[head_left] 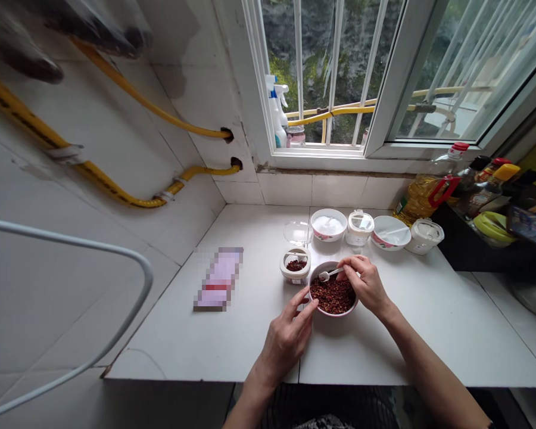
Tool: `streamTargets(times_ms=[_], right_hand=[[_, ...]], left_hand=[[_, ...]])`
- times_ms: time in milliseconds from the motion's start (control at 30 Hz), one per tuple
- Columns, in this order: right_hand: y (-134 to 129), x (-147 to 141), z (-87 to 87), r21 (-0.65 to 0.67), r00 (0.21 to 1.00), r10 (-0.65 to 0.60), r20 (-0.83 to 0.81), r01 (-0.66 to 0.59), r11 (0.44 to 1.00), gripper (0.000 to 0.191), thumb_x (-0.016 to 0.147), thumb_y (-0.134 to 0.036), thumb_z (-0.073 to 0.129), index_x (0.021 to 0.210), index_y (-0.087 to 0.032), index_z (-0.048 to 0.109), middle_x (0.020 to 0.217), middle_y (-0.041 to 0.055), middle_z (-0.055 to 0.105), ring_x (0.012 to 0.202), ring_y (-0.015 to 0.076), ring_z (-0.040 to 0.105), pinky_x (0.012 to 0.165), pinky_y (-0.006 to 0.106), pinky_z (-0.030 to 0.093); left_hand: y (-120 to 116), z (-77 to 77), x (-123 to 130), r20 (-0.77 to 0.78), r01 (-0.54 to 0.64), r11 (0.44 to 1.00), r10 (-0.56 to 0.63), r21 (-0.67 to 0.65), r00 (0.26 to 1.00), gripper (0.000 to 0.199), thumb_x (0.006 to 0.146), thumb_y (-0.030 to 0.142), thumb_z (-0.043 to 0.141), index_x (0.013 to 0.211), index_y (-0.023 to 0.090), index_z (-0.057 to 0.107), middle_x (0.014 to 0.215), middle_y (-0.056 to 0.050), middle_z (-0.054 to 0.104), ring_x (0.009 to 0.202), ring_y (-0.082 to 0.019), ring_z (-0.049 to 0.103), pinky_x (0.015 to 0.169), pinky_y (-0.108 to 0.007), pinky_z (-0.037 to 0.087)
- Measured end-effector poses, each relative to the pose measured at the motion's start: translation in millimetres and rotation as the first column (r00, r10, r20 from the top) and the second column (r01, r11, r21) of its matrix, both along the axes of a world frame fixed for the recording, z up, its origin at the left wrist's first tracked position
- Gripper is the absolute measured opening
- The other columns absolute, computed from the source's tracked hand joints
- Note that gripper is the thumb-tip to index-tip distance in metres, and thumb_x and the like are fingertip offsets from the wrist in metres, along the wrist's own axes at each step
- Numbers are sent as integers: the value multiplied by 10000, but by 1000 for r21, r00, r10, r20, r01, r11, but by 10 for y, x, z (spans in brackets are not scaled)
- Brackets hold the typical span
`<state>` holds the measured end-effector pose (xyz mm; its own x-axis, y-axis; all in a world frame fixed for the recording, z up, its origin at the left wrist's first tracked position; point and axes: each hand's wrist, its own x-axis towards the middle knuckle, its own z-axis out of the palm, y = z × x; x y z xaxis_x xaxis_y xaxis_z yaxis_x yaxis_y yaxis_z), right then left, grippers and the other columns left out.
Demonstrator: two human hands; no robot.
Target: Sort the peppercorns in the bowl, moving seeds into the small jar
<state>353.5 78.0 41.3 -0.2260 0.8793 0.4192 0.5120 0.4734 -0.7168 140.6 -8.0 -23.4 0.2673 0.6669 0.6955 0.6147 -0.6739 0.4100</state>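
My right hand (364,283) pinches the handle of a small white spoon (324,276), its tip over dark red-brown dried peppercorns (333,298). These fill much of a round bowl (338,314) with a pinkish outside. At the bowl's left rim, my left hand (290,328) grips the edge between thumb and fingers. Just behind that hand stands a white spice jar (295,276), holding some of the same peppercorns. Its clear lid (297,233) is flipped up at the back.
Behind stand a bowl of white grains (329,225), a lidded spice jar (360,226), a flowered bowl (390,232) and another jar (426,236). An oil bottle (422,190) and several sauce bottles crowd the right. A blurred purple thing (218,280) lies left on the white counter (161,351).
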Motion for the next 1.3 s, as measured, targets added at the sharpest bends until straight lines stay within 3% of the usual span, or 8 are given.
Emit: streamTargets(times_ms=[233,467,667,933,1067,1200,1300], right_hand=[[-15,-20,28,-86,996,-12,-87,4,996,190,902,-219,507,790,-247,657,610,-13,735,744,228,699,924,416,476],[-25,-14,48,-315,961,-32,-274,-58,947,185,906,-298,494,835,-213,642,639,16,749,591,206,675,661,341,516],[0,-6,11,-41,998,-36,-60,34,999,178,896,-222,520,788,-249,659,600,-3,736,793,250,703,919,432,485],[10,5,-5,-41,998,-35,-55,33,999,194,900,-227,508,796,-254,669,590,-7,735,808,251,701,939,431,464],[-8,-7,26,-115,992,-47,-116,33,993,180,887,-257,515,788,-244,665,590,-4,733,772,240,704,911,417,480],[-18,-13,56,-307,955,-66,-289,-28,951,189,881,-346,528,814,-218,650,611,9,732,621,205,686,709,352,531],[-7,-12,69,-378,917,-90,-389,-70,923,234,867,-421,578,832,-202,654,612,16,730,595,195,680,652,330,542]], left_hand=[[-1,4,-2,7,6,1000,-6,-7,1000,430,949,34,496,1345,193,555,1403,-183,566,1105,-198,699,857,-271,629],[-3,6,0,6,9,1000,-9,-5,1000,431,945,22,495,1341,184,554,1401,-191,561,1132,-204,688,863,-274,628],[-1,9,-1,-2,0,1000,0,-2,1000,445,948,36,491,1357,200,547,1401,-175,575,1123,-206,695,854,-273,633],[-2,-11,-2,-4,0,1000,0,-11,1000,455,954,44,489,1375,208,537,1408,-179,571,1119,-211,699,866,-288,631],[-3,1,-1,1,5,1000,-5,-2,1000,438,944,29,495,1350,185,551,1397,-189,571,1117,-208,699,867,-276,628],[-5,17,-3,2,4,1000,-4,-7,1000,445,947,35,493,1359,195,545,1397,-180,575,1100,-200,703,854,-272,631],[-4,18,-5,-2,1,1000,-1,-11,1000,454,957,48,486,1378,210,533,1402,-176,575,1081,-197,710,840,-275,635]])
